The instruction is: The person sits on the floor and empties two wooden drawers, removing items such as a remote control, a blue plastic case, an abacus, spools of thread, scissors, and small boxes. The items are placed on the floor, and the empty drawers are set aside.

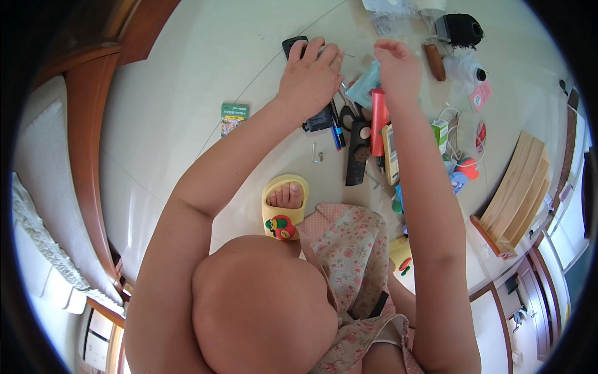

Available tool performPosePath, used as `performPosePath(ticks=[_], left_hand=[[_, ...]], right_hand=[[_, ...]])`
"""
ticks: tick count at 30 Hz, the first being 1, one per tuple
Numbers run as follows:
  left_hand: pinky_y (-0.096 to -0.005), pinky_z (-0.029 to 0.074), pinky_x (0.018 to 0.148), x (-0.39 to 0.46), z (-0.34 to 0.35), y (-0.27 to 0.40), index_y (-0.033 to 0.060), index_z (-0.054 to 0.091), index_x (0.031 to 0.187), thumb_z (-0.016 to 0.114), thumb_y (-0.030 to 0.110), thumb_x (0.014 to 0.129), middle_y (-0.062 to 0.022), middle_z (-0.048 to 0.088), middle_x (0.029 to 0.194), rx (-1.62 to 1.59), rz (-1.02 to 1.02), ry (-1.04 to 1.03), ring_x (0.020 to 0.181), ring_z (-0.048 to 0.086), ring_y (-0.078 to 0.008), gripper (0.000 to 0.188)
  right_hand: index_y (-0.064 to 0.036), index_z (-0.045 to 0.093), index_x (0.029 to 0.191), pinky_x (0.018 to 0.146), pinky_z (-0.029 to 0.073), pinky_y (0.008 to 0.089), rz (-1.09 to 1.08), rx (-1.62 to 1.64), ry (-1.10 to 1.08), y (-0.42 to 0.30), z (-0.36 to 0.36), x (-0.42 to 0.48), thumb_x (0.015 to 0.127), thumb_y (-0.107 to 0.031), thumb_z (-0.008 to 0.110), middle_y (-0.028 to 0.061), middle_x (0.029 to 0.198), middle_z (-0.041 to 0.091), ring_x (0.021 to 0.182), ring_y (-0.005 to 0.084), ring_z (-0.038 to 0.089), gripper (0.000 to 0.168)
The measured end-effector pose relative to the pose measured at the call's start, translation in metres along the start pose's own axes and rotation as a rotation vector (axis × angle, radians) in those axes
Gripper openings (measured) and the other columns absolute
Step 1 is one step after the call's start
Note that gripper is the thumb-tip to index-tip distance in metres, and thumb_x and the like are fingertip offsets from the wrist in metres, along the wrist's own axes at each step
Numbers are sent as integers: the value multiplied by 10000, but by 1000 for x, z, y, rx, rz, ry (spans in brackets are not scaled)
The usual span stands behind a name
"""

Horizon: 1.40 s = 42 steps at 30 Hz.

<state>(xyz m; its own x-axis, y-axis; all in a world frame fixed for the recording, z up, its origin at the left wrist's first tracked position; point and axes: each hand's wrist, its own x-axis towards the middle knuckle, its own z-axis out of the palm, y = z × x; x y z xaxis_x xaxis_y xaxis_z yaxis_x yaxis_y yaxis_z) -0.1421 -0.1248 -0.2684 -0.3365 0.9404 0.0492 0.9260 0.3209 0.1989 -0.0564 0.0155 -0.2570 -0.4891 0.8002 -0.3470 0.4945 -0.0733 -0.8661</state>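
Observation:
My left hand (pixel 310 77) is at the upper middle, palm down, its curled fingers over small things on the floor and beside a black object (pixel 295 46); what lies beneath them is hidden. To the right, my right hand (pixel 399 68) hovers with bent fingers, near a light-blue plastic packet (pixel 366 86); whether it holds anything is unclear. Between my forearms lie a red cylinder (pixel 379 122), scissors (pixel 348 117), a black remote control (pixel 357 159), pens (pixel 337 128) and a cream handheld device (pixel 390 154). Hex keys (pixel 316 154) rest on the tiles.
A small green box (pixel 234 117) lies left. Clear plastic bags (pixel 392 18), a black pouch (pixel 462 30), a brown cylinder (pixel 435 62) and a white cable (pixel 455 135) lie right. A slatted wooden piece (pixel 514 187) stands farther right; wooden furniture (pixel 86 117) borders the left.

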Motion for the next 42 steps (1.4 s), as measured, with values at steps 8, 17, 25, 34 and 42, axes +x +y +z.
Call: performPosePath(ticks=[8,17,25,34,42], left_hand=[[-437,286,1005,5,-3,0,78,626,1097,617,256,804,-15,497,1215,17,22,70,1215,371,-236,343],[-419,312,982,8,5,-4,114,643,1080,613,222,802,-4,542,1117,-22,41,80,1151,424,-233,300],[-401,315,978,8,7,-4,119,645,1085,609,224,804,12,553,1071,50,78,92,1126,444,-218,302],[-391,324,971,24,-1,-4,79,668,888,584,125,744,2,559,1022,32,123,71,1114,456,-207,173],[-379,342,955,48,3,-3,47,664,833,597,81,711,-3,553,1038,26,103,60,1120,453,-209,143]], right_hand=[[26,493,1101,808,513,423,354,719,-189,-9,-10,13,851,-109,577,148,1036,560,989,271,575,296],[51,492,1087,918,470,536,421,796,-186,0,-11,16,910,-148,513,191,1129,537,1144,310,506,267],[18,497,1089,863,487,511,391,865,-220,10,-12,19,888,-180,546,157,1068,535,1057,280,535,287],[13,514,1053,872,484,507,403,908,-214,13,-8,19,875,-191,564,146,1037,553,1020,274,553,275],[7,529,1009,881,477,485,396,941,-202,11,4,20,861,-192,577,138,1006,563,977,265,560,252]])
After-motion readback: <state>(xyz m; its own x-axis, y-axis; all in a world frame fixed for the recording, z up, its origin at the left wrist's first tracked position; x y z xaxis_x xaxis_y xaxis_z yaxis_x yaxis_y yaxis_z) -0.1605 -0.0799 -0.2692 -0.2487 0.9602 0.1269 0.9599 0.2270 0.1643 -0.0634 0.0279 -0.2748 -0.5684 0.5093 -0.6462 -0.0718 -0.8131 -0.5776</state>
